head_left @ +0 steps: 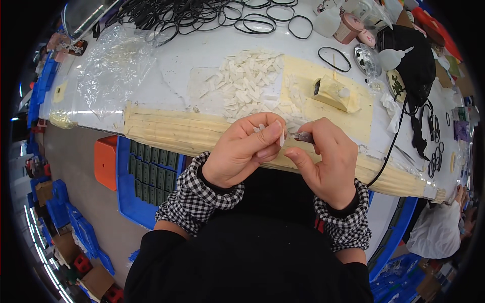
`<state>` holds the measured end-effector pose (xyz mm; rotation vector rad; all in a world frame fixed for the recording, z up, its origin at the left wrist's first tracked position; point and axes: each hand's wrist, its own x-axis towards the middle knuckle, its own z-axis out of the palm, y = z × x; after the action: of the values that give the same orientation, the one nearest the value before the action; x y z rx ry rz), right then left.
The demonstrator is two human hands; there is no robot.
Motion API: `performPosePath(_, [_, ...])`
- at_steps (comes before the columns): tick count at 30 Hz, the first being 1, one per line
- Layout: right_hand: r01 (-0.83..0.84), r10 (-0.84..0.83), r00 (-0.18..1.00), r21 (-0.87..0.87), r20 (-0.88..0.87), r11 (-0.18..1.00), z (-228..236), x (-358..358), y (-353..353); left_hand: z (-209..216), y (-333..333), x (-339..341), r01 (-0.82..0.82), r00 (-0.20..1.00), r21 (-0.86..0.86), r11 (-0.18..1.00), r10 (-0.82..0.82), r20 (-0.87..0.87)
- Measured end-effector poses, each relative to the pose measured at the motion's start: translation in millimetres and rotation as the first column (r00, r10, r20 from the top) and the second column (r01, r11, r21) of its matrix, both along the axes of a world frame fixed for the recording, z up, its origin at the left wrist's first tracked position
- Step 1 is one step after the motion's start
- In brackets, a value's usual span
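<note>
My left hand (247, 144) is closed, pinching a small white strip (282, 138) between thumb and forefinger. More little white pieces (259, 128) peek out above its curled fingers. Just right of it, my right hand (328, 156) grips a short dark metal blade (304, 137) whose tip points toward the strip; my right thumb is held apart below the blade. Beyond both hands lies a loose heap of similar white strips (247, 76), some spilling onto a yellow sheet (361, 113). Gingham sleeve covers ring both wrists.
A yellow tape-covered block (336, 94) sits on the sheet. Black loops (255, 22) crowd the far edge, beside crumpled clear plastic (116, 65). Squeeze bottles (327, 21) and a black bag (411, 60) stand right. Below are a blue crate (134, 202) and an orange stool (105, 162).
</note>
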<state>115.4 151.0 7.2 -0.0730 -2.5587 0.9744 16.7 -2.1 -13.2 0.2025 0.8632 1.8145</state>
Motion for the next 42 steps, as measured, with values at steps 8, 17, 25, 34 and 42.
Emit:
performPosePath(8, [0.049, -0.046, 0.999, 0.208, -0.021, 0.977, -4.8, -1.9, -2.1, -2.7, -0.9, -2.4, 0.079, 0.996, 0.060, 0.995, -0.081, 0.030])
performPosePath(17, [0.047, -0.046, 0.999, 0.188, -0.008, 0.981, -4.1, -2.0, -4.0, -5.7, 0.3, 0.9, 0.061, 0.994, 0.113, 0.992, -0.071, 0.085])
performPosePath(25, [0.043, -0.045, 0.999, 0.165, 0.009, 0.985, -2.9, 0.2, -4.2, -6.7, 2.0, 3.6, 0.047, 0.996, 0.147, 0.988, -0.057, 0.065])
performPosePath(34, [0.044, -0.041, 0.999, 0.151, -0.021, 0.988, -5.4, -0.1, -3.4, -6.8, 2.2, 3.4, 0.057, 0.994, 0.165, 0.985, -0.070, 0.080])
performPosePath(42, [0.018, -0.021, 0.999, 0.131, 0.026, 0.991, -3.5, 1.9, -3.1, -8.0, 4.4, 6.3, 0.057, 0.993, 0.154, 0.987, -0.071, 0.090])
